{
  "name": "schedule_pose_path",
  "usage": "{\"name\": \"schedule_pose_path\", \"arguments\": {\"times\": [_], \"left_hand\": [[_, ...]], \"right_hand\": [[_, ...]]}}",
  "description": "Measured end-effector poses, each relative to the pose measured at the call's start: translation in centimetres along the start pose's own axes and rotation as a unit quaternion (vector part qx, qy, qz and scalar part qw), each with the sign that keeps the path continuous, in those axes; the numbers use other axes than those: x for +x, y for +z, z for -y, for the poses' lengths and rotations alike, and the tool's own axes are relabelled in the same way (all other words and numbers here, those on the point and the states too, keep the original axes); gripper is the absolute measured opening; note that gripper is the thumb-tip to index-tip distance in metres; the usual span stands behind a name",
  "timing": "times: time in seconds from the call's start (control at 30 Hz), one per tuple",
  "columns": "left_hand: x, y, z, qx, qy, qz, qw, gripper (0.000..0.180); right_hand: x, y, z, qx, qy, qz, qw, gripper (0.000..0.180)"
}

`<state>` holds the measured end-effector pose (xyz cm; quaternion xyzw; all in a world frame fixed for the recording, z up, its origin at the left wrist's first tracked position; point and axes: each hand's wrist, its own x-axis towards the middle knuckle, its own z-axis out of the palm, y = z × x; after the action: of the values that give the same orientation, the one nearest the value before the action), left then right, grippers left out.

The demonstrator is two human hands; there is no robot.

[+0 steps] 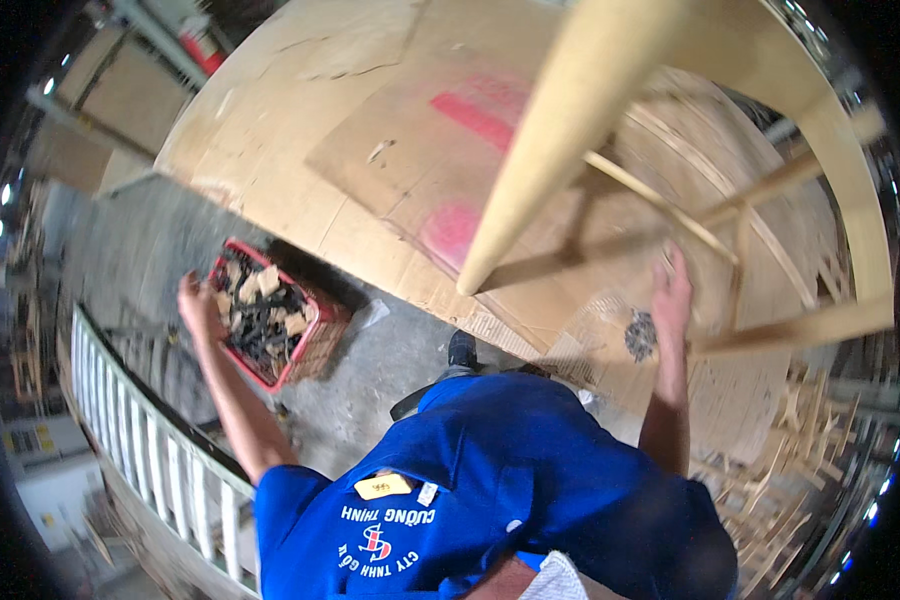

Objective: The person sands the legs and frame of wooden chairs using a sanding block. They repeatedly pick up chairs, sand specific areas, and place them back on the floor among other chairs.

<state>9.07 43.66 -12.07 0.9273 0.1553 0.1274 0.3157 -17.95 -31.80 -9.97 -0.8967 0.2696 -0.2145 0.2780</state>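
Above the near edge of the table (pixel 300 175), the right hand (pixel 673 298) points forward, fingers close together; whether they hold anything, I cannot tell. Just left of it lies a grey wad (pixel 640 337); the wooden frame (pixel 555 150) spans the table's right side. Leftward, arm outstretched, the left hand (pixel 200 307) curls by the left rim of the red basket (pixel 316 315), its grip unclear.

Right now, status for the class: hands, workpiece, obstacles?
Left hand by red basket, right hand by wooden frame; grips unclear. Frame over cardboard. Grey wad beside right hand.
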Motion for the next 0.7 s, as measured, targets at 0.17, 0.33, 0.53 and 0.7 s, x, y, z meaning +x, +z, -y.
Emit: {"name": "schedule_pose_path", "arguments": {"times": [0.17,0.33,0.53,0.7], "left_hand": [[-10.7,13.0,-26.1,-0.317,0.209,0.235,0.895,0.056],[-17.1,15.7,-43.0,-0.294,0.445,0.409,0.740,0.080],[-15.9,22.2,-44.6,-0.342,0.431,0.229,0.803,0.034],[-9.9,20.0,-34.7,-0.535,0.095,0.203,0.815,0.031]], "right_hand": [[-1.9,2.2,7.1,0.100,-0.019,0.046,0.994,0.042],[-6.3,0.9,6.2,0.144,0.017,0.070,0.987,0.039],[-11.7,-1.6,-0.1,0.245,0.058,0.026,0.968,0.038],[-11.8,-4.4,3.6,0.270,0.047,0.089,0.958,0.049]]}}
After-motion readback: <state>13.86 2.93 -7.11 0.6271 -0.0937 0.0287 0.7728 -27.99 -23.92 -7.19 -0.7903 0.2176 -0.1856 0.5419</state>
